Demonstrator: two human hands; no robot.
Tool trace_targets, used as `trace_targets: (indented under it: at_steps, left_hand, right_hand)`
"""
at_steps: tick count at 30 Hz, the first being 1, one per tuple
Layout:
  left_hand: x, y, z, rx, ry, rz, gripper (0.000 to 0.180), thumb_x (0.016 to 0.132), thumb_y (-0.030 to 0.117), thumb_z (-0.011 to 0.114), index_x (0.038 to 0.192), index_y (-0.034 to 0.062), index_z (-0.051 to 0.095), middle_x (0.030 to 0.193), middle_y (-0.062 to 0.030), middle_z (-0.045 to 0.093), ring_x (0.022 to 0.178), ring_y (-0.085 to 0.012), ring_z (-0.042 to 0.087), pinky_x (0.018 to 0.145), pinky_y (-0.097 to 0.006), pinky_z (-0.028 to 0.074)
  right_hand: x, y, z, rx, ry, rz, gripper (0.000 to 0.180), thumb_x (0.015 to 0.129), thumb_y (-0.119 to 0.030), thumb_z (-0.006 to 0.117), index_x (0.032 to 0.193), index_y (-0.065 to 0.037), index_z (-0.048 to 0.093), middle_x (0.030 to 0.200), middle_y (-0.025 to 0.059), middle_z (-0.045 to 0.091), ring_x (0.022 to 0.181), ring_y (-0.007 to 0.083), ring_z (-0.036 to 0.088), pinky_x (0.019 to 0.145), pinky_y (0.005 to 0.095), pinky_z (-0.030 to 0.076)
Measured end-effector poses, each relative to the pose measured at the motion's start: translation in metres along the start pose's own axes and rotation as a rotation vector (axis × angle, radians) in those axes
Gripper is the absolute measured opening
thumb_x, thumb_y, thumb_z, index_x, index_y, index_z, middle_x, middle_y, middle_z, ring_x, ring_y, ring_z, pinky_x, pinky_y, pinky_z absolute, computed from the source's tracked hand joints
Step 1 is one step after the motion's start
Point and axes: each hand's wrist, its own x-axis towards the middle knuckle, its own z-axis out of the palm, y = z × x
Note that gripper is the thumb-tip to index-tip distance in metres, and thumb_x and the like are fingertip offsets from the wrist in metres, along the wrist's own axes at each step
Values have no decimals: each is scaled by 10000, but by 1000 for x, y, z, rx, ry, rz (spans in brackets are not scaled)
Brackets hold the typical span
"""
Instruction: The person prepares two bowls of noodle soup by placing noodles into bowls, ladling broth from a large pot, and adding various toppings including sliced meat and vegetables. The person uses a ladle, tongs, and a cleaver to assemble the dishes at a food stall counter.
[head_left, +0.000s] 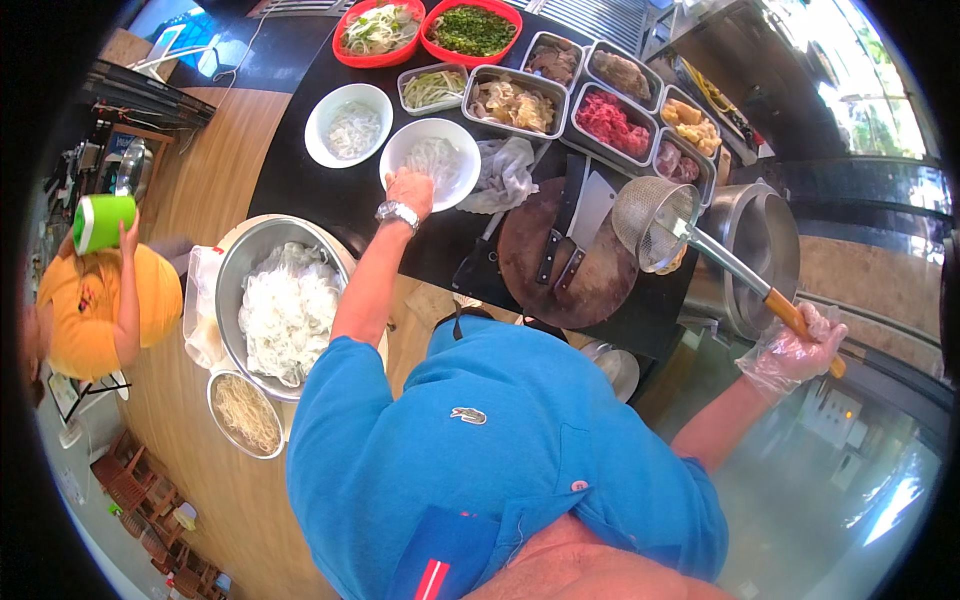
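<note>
My left hand [410,190], with a metal watch on the wrist, rests on the near rim of a white bowl [405,147] of white noodles and grips it. My right hand [792,350], in a clear plastic glove, holds the wooden handle of a long wire-mesh strainer ladle [655,222]. The strainer's basket hangs over the edge of a round wooden cutting board [600,285], next to a steel pot [765,255]. A cleaver [585,215] lies on the board.
A second white bowl [330,105] of noodles, two red bowls [345,50] of herbs and several metal trays [580,125] of meats stand at the back. A large steel basin [235,270] of white noodles and a small bowl [245,412] of yellow noodles sit left. A person in orange [100,305] holds a green cup.
</note>
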Motion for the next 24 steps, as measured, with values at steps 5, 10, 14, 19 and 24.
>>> trace_targets:
  at_steps: [5,10,14,19,24]
  left_hand:
    - [-1,11,1,-134,346,17,127,850,262,744,932,170,772,1047,-70,671,1054,-287,621,906,-491,463]
    - [15,13,-9,-99,369,-40,104,838,223,760,931,182,739,1023,-49,646,1017,-279,618,876,-471,455]
    - [24,44,-42,-90,363,59,140,881,180,694,1008,162,749,1114,-70,683,1033,-270,642,891,-464,461]
    - [7,146,-112,-815,456,386,511,861,182,772,1346,64,664,1313,-179,637,1216,-357,609,1071,-468,467]
    - [-30,236,-164,-1118,143,899,489,891,213,789,1309,27,614,1363,-188,595,1272,-363,591,1062,-452,486]
  right_hand:
    - [9,0,0,76,-49,29,345,1038,-215,620,774,-125,416,672,-16,343,641,145,399,705,334,435]
    - [4,13,19,172,-234,142,334,1041,-222,648,775,-130,467,653,-43,299,566,85,302,580,270,315]
    - [-22,43,48,104,-604,228,260,1040,-206,663,824,-136,538,635,-57,310,529,64,282,513,266,270]
    - [-64,88,83,-415,-905,132,123,1009,-63,656,893,-99,636,795,12,606,704,97,574,623,276,515]
    - [-71,119,128,-537,-1462,-67,183,884,-164,796,1034,-85,724,960,96,770,924,237,744,801,365,584]
